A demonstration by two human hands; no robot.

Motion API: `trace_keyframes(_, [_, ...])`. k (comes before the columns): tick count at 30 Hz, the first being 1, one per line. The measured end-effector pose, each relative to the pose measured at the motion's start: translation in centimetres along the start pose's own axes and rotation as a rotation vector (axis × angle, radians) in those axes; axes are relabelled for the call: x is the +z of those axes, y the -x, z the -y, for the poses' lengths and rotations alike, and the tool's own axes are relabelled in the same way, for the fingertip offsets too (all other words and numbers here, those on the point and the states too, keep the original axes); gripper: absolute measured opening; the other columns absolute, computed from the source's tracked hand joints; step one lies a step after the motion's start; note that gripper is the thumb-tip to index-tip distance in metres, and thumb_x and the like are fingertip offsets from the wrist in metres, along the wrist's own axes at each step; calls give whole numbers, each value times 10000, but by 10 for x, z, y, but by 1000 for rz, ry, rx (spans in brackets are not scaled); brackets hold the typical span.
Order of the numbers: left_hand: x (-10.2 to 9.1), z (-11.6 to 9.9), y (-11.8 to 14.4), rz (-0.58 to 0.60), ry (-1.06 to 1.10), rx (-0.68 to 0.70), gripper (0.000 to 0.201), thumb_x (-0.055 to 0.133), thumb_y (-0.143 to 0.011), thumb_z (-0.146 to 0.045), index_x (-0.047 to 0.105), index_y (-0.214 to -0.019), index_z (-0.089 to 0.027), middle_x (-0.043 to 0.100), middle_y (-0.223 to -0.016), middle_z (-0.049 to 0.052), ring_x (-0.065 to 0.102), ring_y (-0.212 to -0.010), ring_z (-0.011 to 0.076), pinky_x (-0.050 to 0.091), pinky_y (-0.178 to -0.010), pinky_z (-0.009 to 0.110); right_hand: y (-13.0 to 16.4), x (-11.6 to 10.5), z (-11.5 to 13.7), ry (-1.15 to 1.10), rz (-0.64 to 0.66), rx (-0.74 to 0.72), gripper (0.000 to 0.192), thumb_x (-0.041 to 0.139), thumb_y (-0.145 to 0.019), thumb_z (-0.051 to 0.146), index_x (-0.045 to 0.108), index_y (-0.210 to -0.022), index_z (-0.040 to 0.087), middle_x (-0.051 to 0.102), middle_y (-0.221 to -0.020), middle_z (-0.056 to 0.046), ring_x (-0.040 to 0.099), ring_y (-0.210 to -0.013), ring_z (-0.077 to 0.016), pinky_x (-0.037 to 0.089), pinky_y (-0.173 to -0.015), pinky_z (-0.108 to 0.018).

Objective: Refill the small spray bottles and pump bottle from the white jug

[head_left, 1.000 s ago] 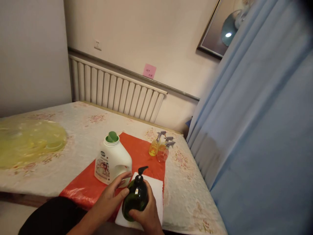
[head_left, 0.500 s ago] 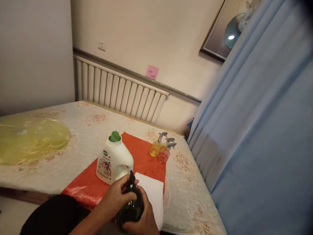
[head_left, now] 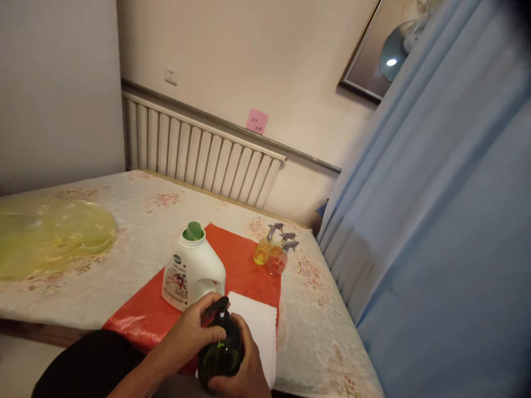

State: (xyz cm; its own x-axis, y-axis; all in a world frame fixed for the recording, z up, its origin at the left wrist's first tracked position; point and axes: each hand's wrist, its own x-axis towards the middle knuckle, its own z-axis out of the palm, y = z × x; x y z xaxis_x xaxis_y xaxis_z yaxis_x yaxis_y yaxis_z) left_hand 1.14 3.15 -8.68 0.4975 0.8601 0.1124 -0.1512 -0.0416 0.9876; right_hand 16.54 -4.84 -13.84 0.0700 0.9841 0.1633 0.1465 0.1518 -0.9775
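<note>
A dark green pump bottle (head_left: pixel 219 356) with a black pump head (head_left: pixel 219 307) is held upright low in the view. My left hand (head_left: pixel 194 326) is closed around its collar and pump, the thumb lying across the neck. From the right side, my right hand (head_left: pixel 249 362) wraps the bottle's body. Just beyond my hands stands a white jug (head_left: pixel 193 271) with a handle and a green spout in its open mouth. A white folded cloth (head_left: pixel 257 331) lies beneath and to the right of the bottle.
A red sheet (head_left: pixel 238 257) lies under the jug on the flower-patterned tabletop (head_left: pixel 157 210). Several spray bottles (head_left: pixel 276 262) stand at its far right corner. A yellow translucent plastic bag (head_left: pixel 50 237) lies at left. A blue curtain (head_left: pixel 418 210) hangs along the right side.
The pump head has turned, its nozzle now pointing left over my left hand. My right hand keeps its hold on the bottle. The view shifts very slightly.
</note>
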Motion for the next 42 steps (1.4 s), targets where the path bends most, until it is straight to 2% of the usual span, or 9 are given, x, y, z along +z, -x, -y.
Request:
trace_keyframes(3, [-2, -6, 4, 100, 50, -51, 442, 731, -633, -197, 635, -1064, -214, 682, -1070, 33, 590, -1098, 283, 440, -969, 377, 0, 0, -2, 27, -21, 8, 1021, 775, -414, 45, 449, -1368, 204, 580, -1359, -96, 545, -1251, -334, 437, -1058, -420])
trace_keyframes(6, [-7, -9, 5, 180, 94, -88, 346, 687, -743, -272, 644, -1082, -216, 693, -1107, 49, 585, -1140, 285, 412, -1024, 411, -1, 1, 3, 20, -26, -6, 999, 739, -424, 13, 451, -1358, 216, 551, -1395, -90, 505, -1295, -321, 397, -1093, -410])
trace_keyframes(13, [-5, -8, -1, 69, 24, -8, 248, 713, -652, -161, 656, -890, -197, 675, -895, 14, 627, -984, 259, 467, -913, 361, -1, 1, 10, 16, -18, 13, 999, 745, -423, 38, 443, -1361, 200, 570, -1366, -83, 506, -1286, -319, 386, -1100, -406])
trace_keyframes(16, [-3, -9, 0, 34, -18, 1, 326, 711, -624, -137, 656, -939, -201, 674, -924, 15, 616, -1019, 261, 459, -941, 360, 0, 1, 10, 59, -23, 50, 1017, 756, -418, 36, 429, -1370, 183, 569, -1360, -98, 516, -1274, -321, 393, -1090, -401])
trace_keyframes(19, [-6, -14, 3, 104, -30, -53, 409, 696, -647, -144, 657, -1050, -207, 692, -1023, 33, 605, -1077, 267, 439, -992, 379, 0, 2, 14, 47, -5, 43, 1005, 748, -426, 31, 433, -1366, 195, 575, -1352, -91, 530, -1258, -312, 407, -1074, -397])
trace_keyframes(24, [-11, -22, 7, 218, -49, -66, 328, 650, -735, -218, 681, -1060, -194, 713, -1045, 55, 618, -1054, 272, 443, -992, 399, 0, 3, 20, -10, 25, -28, 934, 745, -441, 32, 488, -1317, 231, 603, -1314, -56, 560, -1224, -301, 436, -1046, -383])
trace_keyframes(28, [-6, -25, 4, 157, -101, -30, 213, 666, -678, -183, 673, -891, -190, 699, -910, 18, 623, -953, 250, 481, -902, 342, 1, 2, 18, 44, -10, -11, 976, 765, -423, 24, 475, -1334, 223, 596, -1327, -67, 536, -1253, -315, 415, -1072, -392])
trace_keyframes(33, [0, -31, 6, -1, -161, 5, 226, 680, -634, -159, 635, -853, -194, 632, -802, -13, 597, -849, 220, 482, -764, 286, 1, 1, 10, 94, -9, 7, 999, 762, -432, 28, 449, -1363, 211, 579, -1353, -82, 527, -1263, -320, 405, -1086, -408])
trace_keyframes(42, [-10, -39, 5, -83, 47, 53, 338, 718, -740, -303, 621, -1044, -192, 687, -902, 20, 644, -873, 212, 510, -772, 300, 4, 0, -2, 144, -51, 64, 1064, 810, -409, 47, 421, -1389, 185, 549, -1389, -104, 478, -1313, -327, 355, -1129, -414])
